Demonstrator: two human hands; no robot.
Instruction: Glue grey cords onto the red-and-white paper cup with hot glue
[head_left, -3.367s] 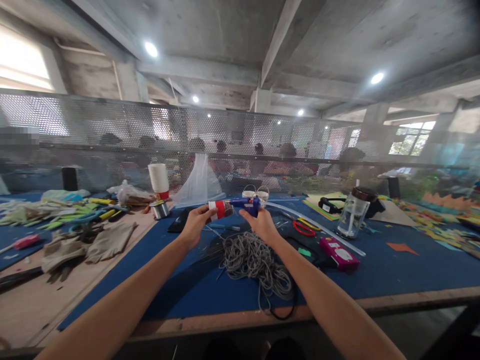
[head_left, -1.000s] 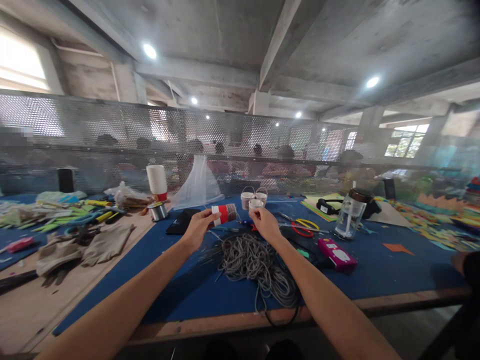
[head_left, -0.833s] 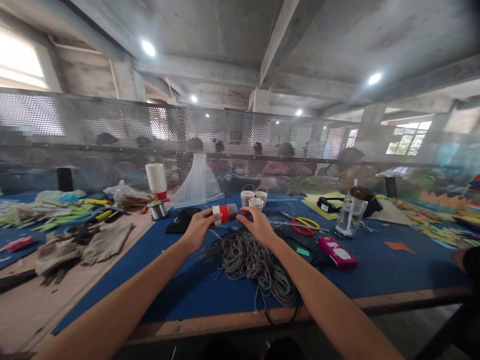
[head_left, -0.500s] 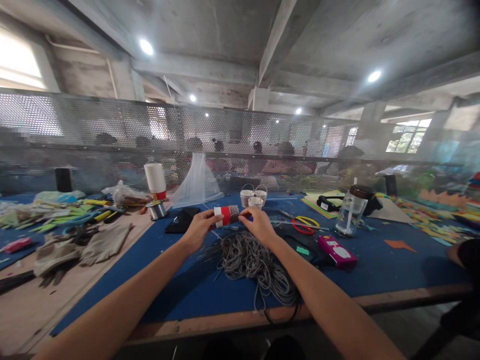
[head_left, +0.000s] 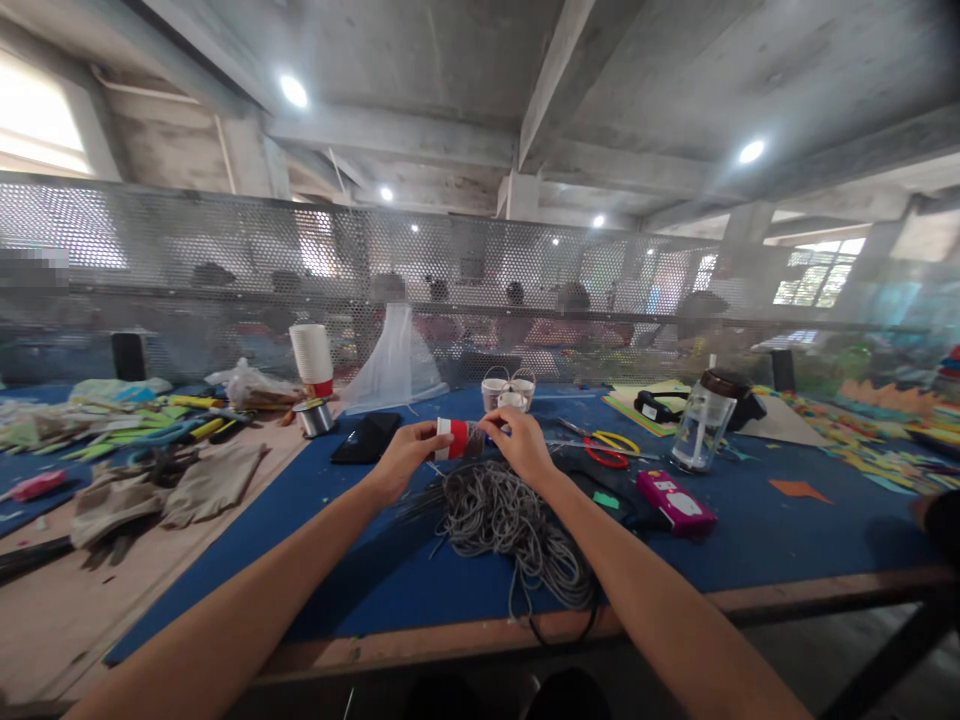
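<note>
My left hand (head_left: 409, 455) is closed around a red-and-white paper cup (head_left: 454, 440), which lies on its side in the air with its end towards the right. Grey cord (head_left: 475, 440) is wrapped around that right end. Thumb and fingers of my right hand (head_left: 519, 440) pinch together beside the wrapped end, seemingly on the cord; the strand itself is barely visible. A small blue piece shows by these fingers, and I cannot tell if it is held. Below both hands a loose heap of grey cord (head_left: 502, 520) rests on the blue table top.
Small handled buckets (head_left: 495, 392) stand behind my hands. Scissors (head_left: 607, 455), a magenta box (head_left: 676, 503) and a clear bottle (head_left: 701, 430) are at right. A black phone (head_left: 365, 438), wire spool (head_left: 313, 418), stacked paper cups (head_left: 310, 355) and gloves (head_left: 214, 485) lie left.
The cup has shifted slightly right and down in my left hand. My right fingers have moved a little up and to the right beside its wrapped end.
</note>
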